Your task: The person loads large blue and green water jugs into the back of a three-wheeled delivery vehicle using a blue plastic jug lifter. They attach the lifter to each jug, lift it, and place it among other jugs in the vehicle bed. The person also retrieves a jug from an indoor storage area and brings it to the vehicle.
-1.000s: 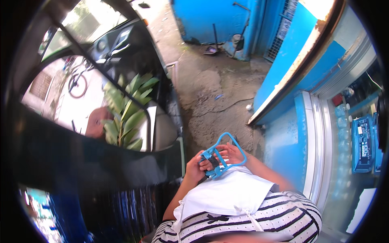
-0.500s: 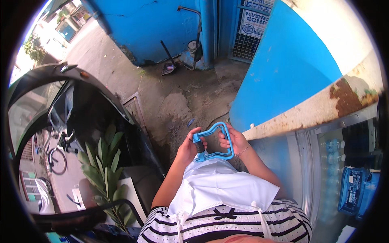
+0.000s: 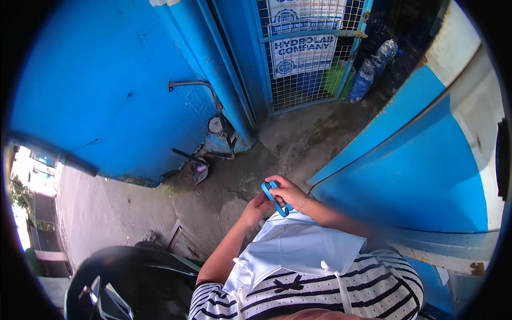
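Observation:
A light-blue plastic handle frame (image 3: 284,212) is held in front of my body, turned nearly edge-on. My right hand (image 3: 286,193) grips it, its fingers curled round the upper part; a bracelet circles that wrist. From the lower left my left hand (image 3: 257,208) meets the frame, with fingers bent against its side and partly hidden. The frame's black grip cannot be made out well behind the fingers. Below both hands, a white apron (image 3: 298,240) covers my striped top.
A blue wall and a mesh gate (image 3: 306,53) stand ahead, with wrapped bottles (image 3: 364,80) beyond. On the concrete lies a dustpan (image 3: 199,170) near a pipe. A blue panel (image 3: 410,170) rises at right. A dark motorcycle (image 3: 133,282) is at lower left.
My view has swung right toward the gate. The blue frame has turned from showing its open loop to edge-on, and my hands have come closer together, the right one now wrapped round it.

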The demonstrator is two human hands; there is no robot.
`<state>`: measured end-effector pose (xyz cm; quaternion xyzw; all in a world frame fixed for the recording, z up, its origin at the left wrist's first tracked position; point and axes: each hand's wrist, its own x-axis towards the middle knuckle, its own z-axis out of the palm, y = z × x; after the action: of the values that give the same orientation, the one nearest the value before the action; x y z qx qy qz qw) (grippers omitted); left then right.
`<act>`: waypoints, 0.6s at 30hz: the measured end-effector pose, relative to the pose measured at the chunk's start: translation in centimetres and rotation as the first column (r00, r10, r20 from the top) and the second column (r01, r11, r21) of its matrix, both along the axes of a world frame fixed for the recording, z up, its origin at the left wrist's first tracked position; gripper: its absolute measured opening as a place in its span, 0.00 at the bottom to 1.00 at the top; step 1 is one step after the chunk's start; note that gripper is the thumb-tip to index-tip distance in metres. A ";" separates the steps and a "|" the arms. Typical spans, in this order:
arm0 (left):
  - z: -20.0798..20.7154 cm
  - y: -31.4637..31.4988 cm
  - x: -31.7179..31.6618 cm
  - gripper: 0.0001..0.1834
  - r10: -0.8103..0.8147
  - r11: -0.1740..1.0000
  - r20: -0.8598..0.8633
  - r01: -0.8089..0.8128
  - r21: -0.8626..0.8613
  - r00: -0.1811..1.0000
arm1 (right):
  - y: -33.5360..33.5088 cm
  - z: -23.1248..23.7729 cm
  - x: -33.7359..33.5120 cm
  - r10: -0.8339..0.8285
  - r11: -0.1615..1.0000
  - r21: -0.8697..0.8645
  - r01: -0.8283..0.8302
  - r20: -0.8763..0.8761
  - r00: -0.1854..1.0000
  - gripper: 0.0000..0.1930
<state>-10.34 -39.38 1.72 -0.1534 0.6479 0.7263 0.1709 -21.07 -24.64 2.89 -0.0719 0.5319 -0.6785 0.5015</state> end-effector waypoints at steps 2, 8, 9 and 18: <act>-1.2 -1.9 -3.7 0.16 0.113 0.978 0.096 -0.127 0.168 0.989 | -3.9 -0.9 -3.5 0.024 0.997 0.080 -0.016 -0.105 0.994 0.19; -4.2 -6.0 -17.1 0.13 0.504 0.711 0.151 -0.508 0.485 0.850 | -14.0 -2.6 -21.0 0.474 0.874 0.261 -0.409 -0.281 0.834 0.21; -4.1 -6.5 -19.3 0.12 0.521 0.713 0.164 -0.532 0.457 0.838 | -15.5 -2.6 -23.5 0.507 0.859 0.260 -0.441 -0.307 0.806 0.21; 1.2 -8.7 -41.7 0.21 0.208 0.943 0.172 -0.244 0.227 0.963 | -10.3 0.2 -45.0 0.307 0.951 0.229 -0.207 -0.613 0.728 0.15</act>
<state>-51.99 -48.06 2.89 -0.2571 0.5166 0.8027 0.1508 -66.04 -34.99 3.14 -0.3358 0.7036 -0.4961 0.3822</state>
